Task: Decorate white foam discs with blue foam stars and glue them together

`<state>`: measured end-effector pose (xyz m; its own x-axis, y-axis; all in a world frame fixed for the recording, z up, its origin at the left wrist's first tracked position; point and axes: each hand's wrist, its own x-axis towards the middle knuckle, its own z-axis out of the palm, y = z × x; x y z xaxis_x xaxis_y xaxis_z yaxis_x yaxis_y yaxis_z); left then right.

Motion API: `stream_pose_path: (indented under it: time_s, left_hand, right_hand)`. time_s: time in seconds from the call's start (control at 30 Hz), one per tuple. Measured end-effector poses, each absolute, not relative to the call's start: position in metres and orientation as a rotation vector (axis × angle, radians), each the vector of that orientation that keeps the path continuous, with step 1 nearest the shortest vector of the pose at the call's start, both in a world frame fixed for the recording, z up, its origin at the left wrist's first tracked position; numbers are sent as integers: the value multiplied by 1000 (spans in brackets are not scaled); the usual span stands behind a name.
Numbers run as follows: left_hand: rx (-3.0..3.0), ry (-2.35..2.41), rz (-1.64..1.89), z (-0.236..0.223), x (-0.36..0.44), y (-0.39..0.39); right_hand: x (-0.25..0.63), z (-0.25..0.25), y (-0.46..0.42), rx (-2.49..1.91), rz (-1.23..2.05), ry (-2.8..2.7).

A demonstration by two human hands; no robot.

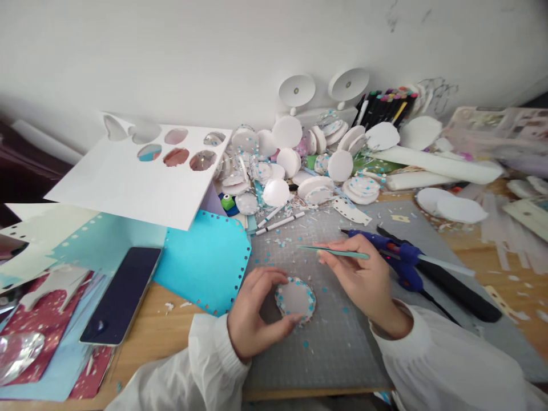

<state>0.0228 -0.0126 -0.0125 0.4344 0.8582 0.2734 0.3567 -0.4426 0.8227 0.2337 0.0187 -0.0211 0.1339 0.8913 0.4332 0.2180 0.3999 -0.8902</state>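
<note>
"Well, can you see the whole of both sleeves (pixel 454 354)?"

"No, they run out of sight at the bottom. What's the left hand (pixel 257 317) doing?"

"Thumb and forefinger curve wide around the white disc (pixel 295 297), holding it at its rim, flat on the grey mat (pixel 317 365). How firmly, I can't tell, and those fingers cover some of its blue-dotted edge."

"And the right hand (pixel 363 279)?"

"Thumb and fingers pinch the green tweezers (pixel 342 252), points toward the left, above the mat beyond the disc. Whether the tips carry anything is too fine to make out."

"Something blue pokes out behind those knuckles."

"A glue gun (pixel 409 255), partly hidden by the hand. The long black thing (pixel 462 291) under it, right of the fingers, I can't name."

"Left of the left fingers?"

"A turquoise sheet (pixel 201 257), then a dark-screened phone (pixel 122 297)."

"And beyond all the fingertips?"

"A heap of discs (pixel 340 165), overlapping too much to count. Behind it are markers (pixel 387 108), and a two-headed lamp (pixel 297 91) whose base is mostly covered."
</note>
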Motion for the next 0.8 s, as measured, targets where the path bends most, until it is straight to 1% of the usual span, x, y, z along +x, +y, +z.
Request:
stream_pose_path:
  time_s: [0.13, 0.27, 0.5, 0.8]
  left_hand:
    - [1943, 1052, 1068, -11, 20, -16]
    - [1936, 1092, 1196, -12, 18, -18]
    - [2059, 1028, 1145, -8, 16, -16]
    - [1949, 978, 1120, -9, 14, -20]
  right_hand:
    - [234, -17, 25, -1121, 521, -1509]
    - [231, -13, 36, -1189, 462, -1649]
    - [223, -22, 50, -1207, 484, -1783]
    - [219, -24, 50, -1229, 473, -1825]
